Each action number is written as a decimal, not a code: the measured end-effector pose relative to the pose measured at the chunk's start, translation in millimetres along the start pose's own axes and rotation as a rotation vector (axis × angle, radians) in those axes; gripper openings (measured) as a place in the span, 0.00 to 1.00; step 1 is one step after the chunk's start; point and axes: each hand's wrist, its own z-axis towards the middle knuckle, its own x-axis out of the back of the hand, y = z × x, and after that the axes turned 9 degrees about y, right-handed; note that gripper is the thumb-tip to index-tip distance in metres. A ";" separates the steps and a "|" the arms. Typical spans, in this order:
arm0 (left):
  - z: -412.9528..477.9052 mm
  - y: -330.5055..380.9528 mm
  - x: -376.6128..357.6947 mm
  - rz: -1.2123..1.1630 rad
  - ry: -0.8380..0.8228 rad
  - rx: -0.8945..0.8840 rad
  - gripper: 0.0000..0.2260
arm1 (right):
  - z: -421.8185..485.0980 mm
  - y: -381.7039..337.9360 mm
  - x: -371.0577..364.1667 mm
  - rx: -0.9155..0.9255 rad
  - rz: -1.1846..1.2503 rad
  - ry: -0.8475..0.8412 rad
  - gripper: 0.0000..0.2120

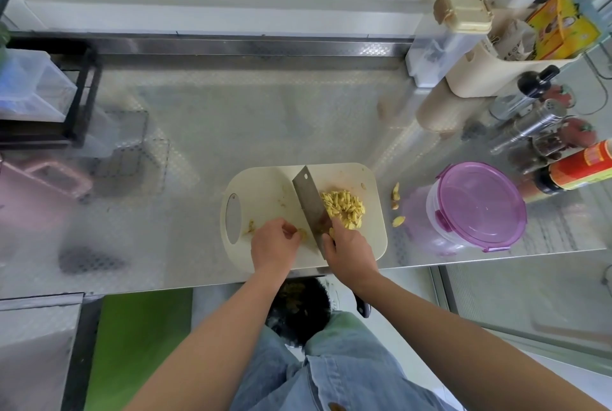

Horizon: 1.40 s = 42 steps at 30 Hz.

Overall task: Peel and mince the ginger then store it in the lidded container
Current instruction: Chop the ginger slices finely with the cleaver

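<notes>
Mincing stage. The right hand point(347, 245) clasps the cleaver point(309, 198) at the heel of its blade, on the board point(265, 185). The left hand point(273, 243) has curled fingers pinching a small ginger piece point(302, 232) just beside the blade. A coarse-cut pile point(344, 208) lies just beyond the right fingertips. Peeling appears done. Finer chopping and storing remain, since the container point(477, 208), well right of the fingers, has its lid on.

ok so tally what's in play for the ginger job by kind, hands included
hands: 2, left hand and right hand
cutting board: 1
cleaver: 1
chopped ginger pile: 1
purple-lidded container: 1
total: 6
</notes>
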 end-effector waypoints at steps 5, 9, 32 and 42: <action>0.8 1.6 -0.3 0.006 0.014 0.045 0.05 | 0.3 -0.2 3.9 0.062 -0.003 0.001 0.09; 1.9 4.4 -0.4 0.011 0.001 0.094 0.06 | -0.9 -5.6 0.7 0.086 -0.013 -0.011 0.10; 5.2 4.5 -3.0 -0.086 -0.033 0.220 0.06 | -0.9 -14.6 10.4 0.103 -0.068 -0.041 0.08; 5.9 3.1 -2.1 -0.124 -0.044 0.217 0.05 | 9.8 -19.8 3.0 0.141 -0.152 -0.117 0.05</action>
